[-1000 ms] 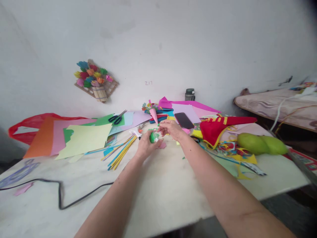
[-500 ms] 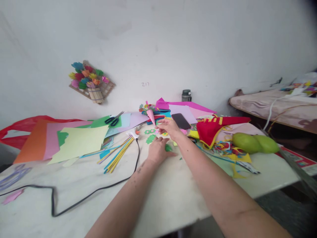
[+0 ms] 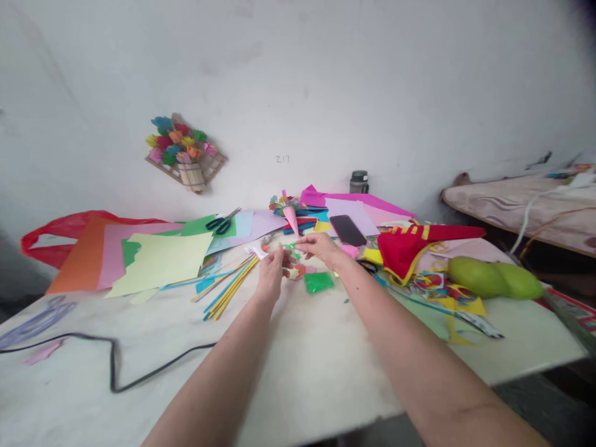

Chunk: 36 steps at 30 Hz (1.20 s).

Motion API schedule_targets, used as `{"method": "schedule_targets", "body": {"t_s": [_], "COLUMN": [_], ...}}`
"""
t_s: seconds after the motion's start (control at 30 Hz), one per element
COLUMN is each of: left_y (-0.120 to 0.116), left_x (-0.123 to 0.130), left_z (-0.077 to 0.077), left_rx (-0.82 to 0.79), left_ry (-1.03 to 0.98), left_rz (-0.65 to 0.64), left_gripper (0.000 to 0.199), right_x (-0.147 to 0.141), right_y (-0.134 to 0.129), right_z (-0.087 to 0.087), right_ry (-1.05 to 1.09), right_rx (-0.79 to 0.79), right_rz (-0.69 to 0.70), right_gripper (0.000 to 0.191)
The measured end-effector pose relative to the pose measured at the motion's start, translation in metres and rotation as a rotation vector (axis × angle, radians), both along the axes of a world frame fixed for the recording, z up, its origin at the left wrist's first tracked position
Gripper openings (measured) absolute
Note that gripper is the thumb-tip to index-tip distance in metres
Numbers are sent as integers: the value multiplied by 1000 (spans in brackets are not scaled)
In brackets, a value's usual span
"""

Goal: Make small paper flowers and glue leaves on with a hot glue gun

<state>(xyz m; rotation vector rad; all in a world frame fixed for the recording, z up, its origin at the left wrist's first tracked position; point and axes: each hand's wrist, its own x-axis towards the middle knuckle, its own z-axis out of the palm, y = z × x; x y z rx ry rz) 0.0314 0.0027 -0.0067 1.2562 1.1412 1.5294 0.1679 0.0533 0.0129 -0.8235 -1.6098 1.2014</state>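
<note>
My right hand [image 3: 321, 248] has its fingertips pinched on a small green paper piece [image 3: 289, 247] above the middle of the table. My left hand [image 3: 274, 270] is beside it, fingers curled near the same piece and by the white glue gun [image 3: 256, 250]; what its fingers hold, if anything, is too small to tell. Below the right hand lies a shiny green packet [image 3: 319, 282]. Small paper cut-outs [image 3: 294, 272] lie between the hands. Behind them leans a pink paper cone [image 3: 291, 220].
Coloured sheets [image 3: 161, 264] and scissors [image 3: 223, 221] lie at the left, with paper strips [image 3: 230, 288] and a black cable [image 3: 114, 366] nearer. A phone [image 3: 347, 230], red cloth [image 3: 403, 251], scraps and green fruits [image 3: 493, 277] are at the right.
My left hand has lifted from the green pieces and moved left and away from me, fingers now curled. The green packet is uncovered. The view has shifted slightly.
</note>
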Motion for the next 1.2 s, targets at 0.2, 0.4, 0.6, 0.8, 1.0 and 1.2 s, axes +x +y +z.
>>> {"method": "schedule_targets", "body": {"t_s": [0.2,0.4,0.6,0.8,1.0,1.2], "left_y": [1,7,4,1,3,6], "left_x": [0,-1,1,-3,-5,-10], "left_z": [-1,-5,-3,-1,0,-2], "left_rx": [36,83,11,-25,-47,-68], "left_ry": [53,141,-1,-88,-161,-311], "left_rz": [-11,171,92,2,-45,-96], "left_gripper": [36,27,33,34,34,31], "right_x": [-6,-16,-17,-17,-21,-17], "right_y": [-7,-9,-8,-5,-9,-14], "right_z": [4,6,5,1,3,5], "right_ry": [-239,-327,-319,-187,-69,-35], "right_rx": [186,165,179,331,313,154], "right_rz": [63,-91,-170,-124,-61,157], "right_gripper": [9,6,16,3,4,18]}}
